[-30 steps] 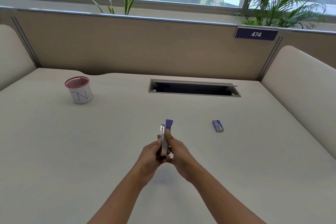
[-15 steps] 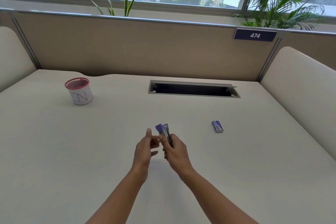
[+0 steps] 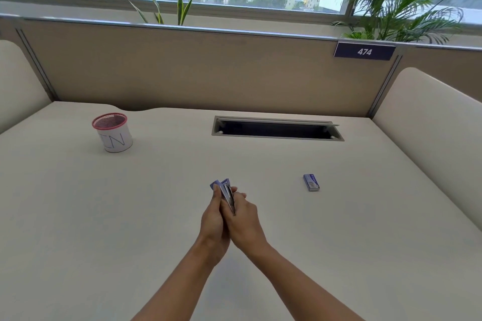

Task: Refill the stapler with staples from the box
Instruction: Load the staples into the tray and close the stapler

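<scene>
A wide cream bench (image 3: 104, 216) is bounded on its far side by a tan partition (image 3: 182, 68), on which a dark plate marked 474 (image 3: 364, 51) is fixed at the right. A long open cable slot (image 3: 276, 130) is set into the far middle of the bench. A white mesh pen cup with a pink rim (image 3: 112, 132) is stood at the far left. Near the centre, the left hand (image 3: 214, 219) and right hand (image 3: 243, 219) are pressed together and clamped on the purple-and-metal stapler (image 3: 226, 191), which is held above the bench with its far end spread open. The small staple box (image 3: 311, 182) is lying on the bench, well apart to the right.
</scene>
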